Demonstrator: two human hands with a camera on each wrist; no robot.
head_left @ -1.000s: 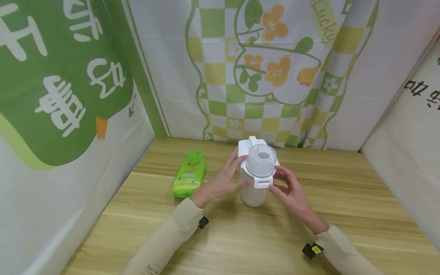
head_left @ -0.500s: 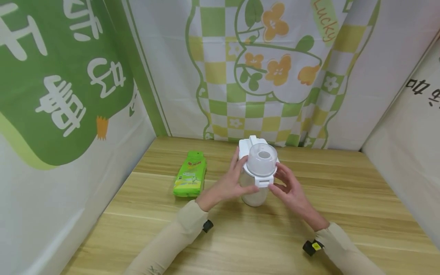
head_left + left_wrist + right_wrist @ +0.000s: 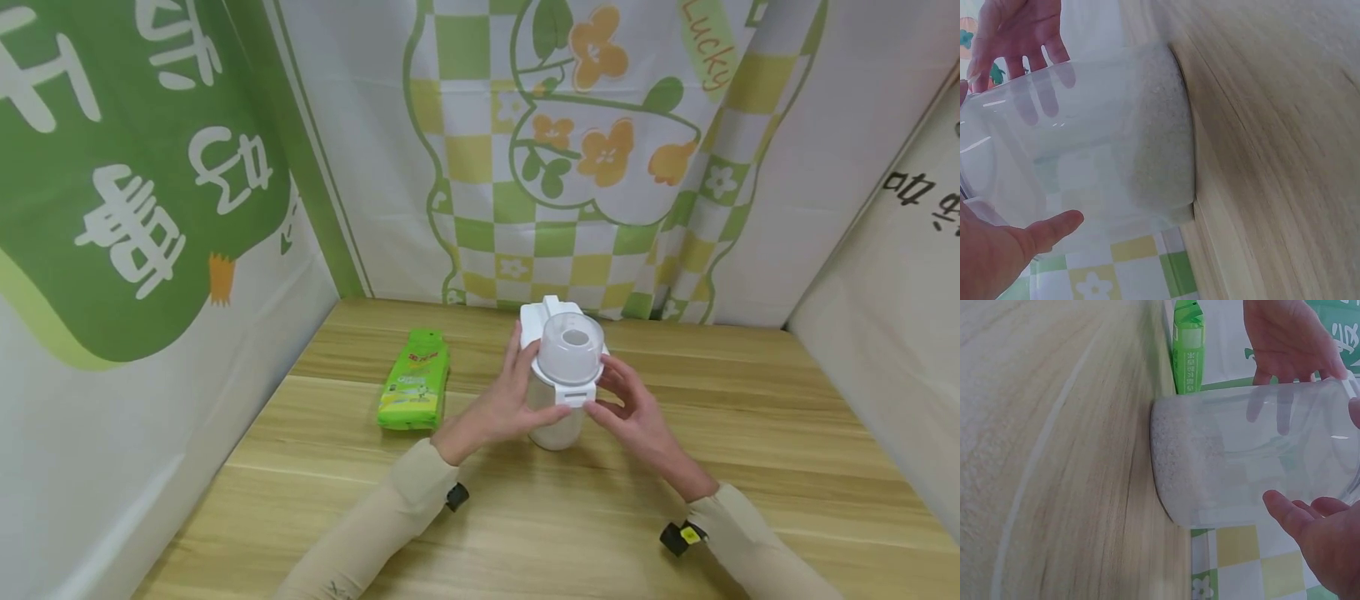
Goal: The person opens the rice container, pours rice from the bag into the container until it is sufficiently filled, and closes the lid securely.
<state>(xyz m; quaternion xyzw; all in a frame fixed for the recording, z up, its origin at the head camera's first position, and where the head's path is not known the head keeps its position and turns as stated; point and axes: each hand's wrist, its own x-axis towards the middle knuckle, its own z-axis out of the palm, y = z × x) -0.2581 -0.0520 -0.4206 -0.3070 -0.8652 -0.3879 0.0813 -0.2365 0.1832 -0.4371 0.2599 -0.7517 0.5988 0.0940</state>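
Observation:
A clear plastic storage container (image 3: 557,435) stands upright on the wooden table, with a white lid rim, a clear domed cap (image 3: 572,350) and a white front latch (image 3: 575,396). Pale grains (image 3: 1163,125) fill its lower part. My left hand (image 3: 512,402) holds the upper left side, fingers along the side and thumb across the front below the latch. Against the upper right side, my right hand (image 3: 637,421) grips with bent fingers, its thumb at the latch's right corner. Both wrist views show the two hands on opposite sides of the container, near its top.
A bright green packet (image 3: 414,383) lies on the table (image 3: 712,417) to the left of the container. Printed cloth (image 3: 480,192) hangs close behind the table's back edge, and more cloth walls stand at left and right.
My left hand has shifted slightly right, and its thumb has come across the container's front to just under the latch. The right hand stays nearly still, as does the green packet.

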